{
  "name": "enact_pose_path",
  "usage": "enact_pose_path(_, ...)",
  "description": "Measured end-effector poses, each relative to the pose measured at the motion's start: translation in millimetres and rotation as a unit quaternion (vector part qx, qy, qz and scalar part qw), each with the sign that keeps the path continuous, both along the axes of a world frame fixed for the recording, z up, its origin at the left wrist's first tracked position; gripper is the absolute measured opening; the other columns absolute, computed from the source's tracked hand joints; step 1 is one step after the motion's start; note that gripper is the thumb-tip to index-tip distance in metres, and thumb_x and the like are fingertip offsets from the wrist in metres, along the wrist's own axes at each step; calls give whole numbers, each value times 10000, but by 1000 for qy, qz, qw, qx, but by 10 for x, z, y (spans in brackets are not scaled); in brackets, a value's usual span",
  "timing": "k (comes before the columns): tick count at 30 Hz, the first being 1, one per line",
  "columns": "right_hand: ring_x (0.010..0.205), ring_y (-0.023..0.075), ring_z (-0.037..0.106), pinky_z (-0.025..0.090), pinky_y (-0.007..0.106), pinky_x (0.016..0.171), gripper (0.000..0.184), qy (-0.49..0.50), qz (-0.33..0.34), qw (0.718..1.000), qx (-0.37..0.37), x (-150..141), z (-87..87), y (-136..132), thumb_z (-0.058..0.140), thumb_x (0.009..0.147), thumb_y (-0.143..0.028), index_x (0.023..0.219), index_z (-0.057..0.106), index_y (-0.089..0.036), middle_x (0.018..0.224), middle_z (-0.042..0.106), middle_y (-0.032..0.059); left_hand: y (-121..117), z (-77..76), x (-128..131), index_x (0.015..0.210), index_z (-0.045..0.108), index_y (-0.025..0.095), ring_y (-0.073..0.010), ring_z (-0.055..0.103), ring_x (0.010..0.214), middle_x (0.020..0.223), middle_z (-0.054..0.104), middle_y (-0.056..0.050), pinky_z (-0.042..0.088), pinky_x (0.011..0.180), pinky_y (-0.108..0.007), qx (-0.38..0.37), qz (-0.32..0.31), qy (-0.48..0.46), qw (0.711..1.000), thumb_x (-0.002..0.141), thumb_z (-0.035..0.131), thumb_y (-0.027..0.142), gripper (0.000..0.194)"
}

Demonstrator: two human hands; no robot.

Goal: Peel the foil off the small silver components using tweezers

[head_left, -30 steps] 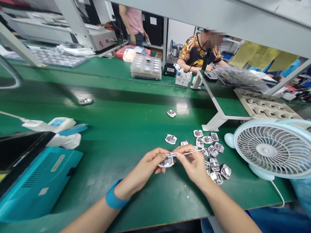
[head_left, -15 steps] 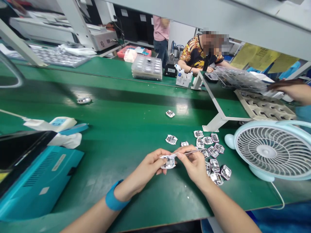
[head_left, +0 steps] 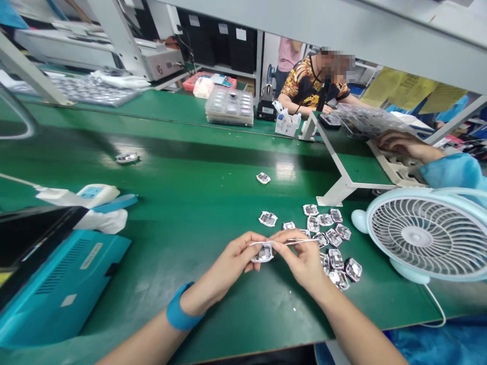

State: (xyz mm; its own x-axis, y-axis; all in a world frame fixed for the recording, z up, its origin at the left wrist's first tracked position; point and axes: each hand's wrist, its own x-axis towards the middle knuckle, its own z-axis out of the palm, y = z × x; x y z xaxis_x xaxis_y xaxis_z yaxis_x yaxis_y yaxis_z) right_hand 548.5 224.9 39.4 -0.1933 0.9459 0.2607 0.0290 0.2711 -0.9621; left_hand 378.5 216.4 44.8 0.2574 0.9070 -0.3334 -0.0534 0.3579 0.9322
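Observation:
My left hand (head_left: 238, 256) pinches a small square silvery component (head_left: 263, 252) with white-edged wrapping. My right hand (head_left: 302, 258) holds a pair of fine metal tweezers (head_left: 300, 242), whose tips reach the top of that component. My fingers hide part of the component. Just right of my right hand lies a loose pile of several similar components (head_left: 331, 242) on the green bench mat (head_left: 190, 203). A blue wrist strap (head_left: 179, 306) circles my left wrist.
A pale blue fan (head_left: 426, 235) stands at right, and a teal machine (head_left: 57, 281) sits at left. Beyond, a co-worker's blue-sleeved hand (head_left: 403, 144) rests over a beige tray (head_left: 397, 165). A person in a patterned shirt (head_left: 308, 86) sits across the bench near stacked clear trays (head_left: 229, 105).
A blue-sleeved hand has come further in at the right, over the beige tray. The person in the pink shirt has moved right. My hands and the component have barely shifted.

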Motion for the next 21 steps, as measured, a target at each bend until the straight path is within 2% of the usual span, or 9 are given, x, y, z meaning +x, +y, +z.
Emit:
enact_pose_path(5,686,149,666,553,274,636,107,66,13,996,-53,-2,12,32,667,861,-300,847,645,-196,855,708,46,7,7,1,932,625,146,-97,484,556,686,562,24,309,514,-227,-5,6,-8,1000,804,581,398,286)
enact_pose_path(12,672,157,669,566,298,658,116,51,1,998,-31,-3,-5,23,659,867,-308,839,639,-197,822,707,48,4,34,6,927,630,148,-105,483,556,679,565,23,302,513,-233,-5,11,-6,1000,795,604,401,286)
enact_pose_path(17,748,177,686,561,306,704,103,30,-12,999,-6,-8,-25,18,661,868,-287,830,645,-193,814,713,52,-3,32,-2,958,623,142,-103,482,560,699,570,21,297,514,-232,2,4,-4,1000,789,618,409,316)
enact_pose_path(21,757,178,689,566,309,706,109,51,-14,999,-4,-13,-32,12,647,880,-301,842,640,-199,829,717,49,-10,57,-9,970,624,143,-102,484,571,716,577,17,310,526,-232,3,1,-7,1000,795,613,406,317)
